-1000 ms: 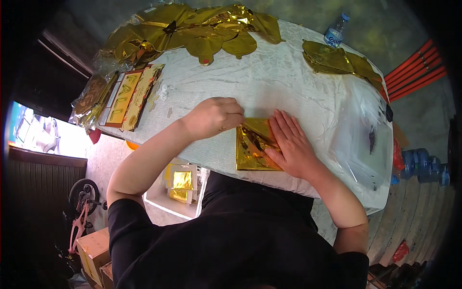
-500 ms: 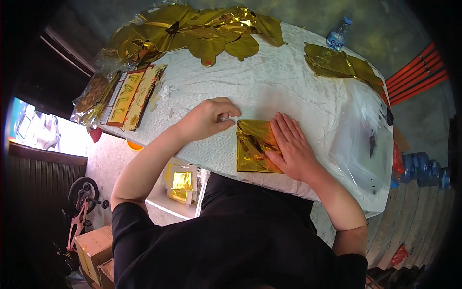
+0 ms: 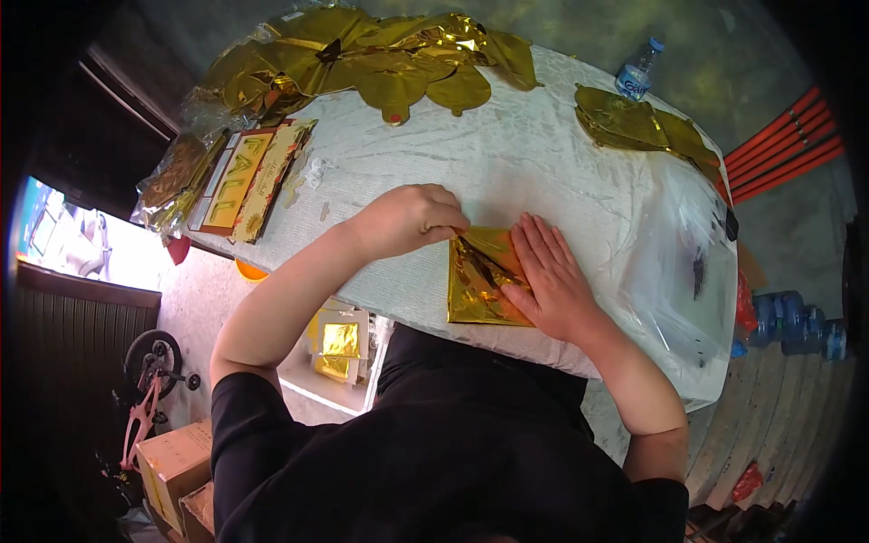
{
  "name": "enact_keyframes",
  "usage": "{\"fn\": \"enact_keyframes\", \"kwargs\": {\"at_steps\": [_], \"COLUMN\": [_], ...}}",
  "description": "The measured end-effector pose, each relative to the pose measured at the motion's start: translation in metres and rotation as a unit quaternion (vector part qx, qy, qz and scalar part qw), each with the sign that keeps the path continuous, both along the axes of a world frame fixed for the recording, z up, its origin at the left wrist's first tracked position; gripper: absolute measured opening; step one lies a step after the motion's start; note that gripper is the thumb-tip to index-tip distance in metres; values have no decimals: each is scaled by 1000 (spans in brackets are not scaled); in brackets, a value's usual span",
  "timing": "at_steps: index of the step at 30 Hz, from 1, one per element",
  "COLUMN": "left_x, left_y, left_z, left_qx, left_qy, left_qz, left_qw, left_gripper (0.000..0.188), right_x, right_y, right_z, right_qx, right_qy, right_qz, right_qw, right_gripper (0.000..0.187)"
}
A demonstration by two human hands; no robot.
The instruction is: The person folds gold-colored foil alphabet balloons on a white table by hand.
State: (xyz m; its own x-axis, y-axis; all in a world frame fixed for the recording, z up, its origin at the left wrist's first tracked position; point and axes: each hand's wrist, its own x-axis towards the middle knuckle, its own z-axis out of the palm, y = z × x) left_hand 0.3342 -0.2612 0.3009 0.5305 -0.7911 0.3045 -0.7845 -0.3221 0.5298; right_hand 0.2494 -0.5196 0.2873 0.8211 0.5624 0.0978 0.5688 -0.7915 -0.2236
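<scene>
A shiny gold foil balloon [image 3: 471, 294], folded flat into a rough square, lies near the front edge of the white-covered table. Its surface is creased, with a dark fold running slantwise across it. My left hand [image 3: 418, 220] pinches the far left corner of the foil between thumb and fingers. On the right part of the same foil my right hand [image 3: 557, 281] lies flat, fingers stretched out and pressing it down. Other gold foil balloons [image 3: 389, 77] are spread unfolded along the table's far left side.
Printed cards [image 3: 249, 181] and clear bags lie at the left. A water bottle [image 3: 639, 69] stands behind more gold foil [image 3: 634, 122] at the far right. Clear plastic bags [image 3: 674, 262] cover the right side. Below the table's front, a white box [image 3: 312, 387] holds folded gold packs.
My left hand has moved slightly right, from just beside the foil onto its far left corner, and its fingers have closed there. My right hand stays flat in place.
</scene>
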Motion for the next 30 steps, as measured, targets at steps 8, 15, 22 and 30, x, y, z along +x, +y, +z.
{"fn": "enact_keyframes", "kwargs": {"at_steps": [8,15,22,30], "left_x": [-10,-14,-16,-14], "left_y": [-7,-11,2,7], "left_z": [-10,-7,3,-4], "left_qx": [-18,-26,-47,-60], "left_qy": [-196,-127,143,8], "left_qz": [27,50,65,-1], "left_qw": [980,990,986,998], "left_gripper": [13,21,26,13], "right_x": [1,0,-1,-1], "right_y": [-1,-1,-2,-2], "right_z": [0,-1,-2,-3], "right_qx": [-1,3,6,10], "right_qy": [-3,-10,-15,-21], "right_qz": [1,-3,2,2], "right_qw": [1000,1000,1000,1000], "right_gripper": [68,68,69,68]}}
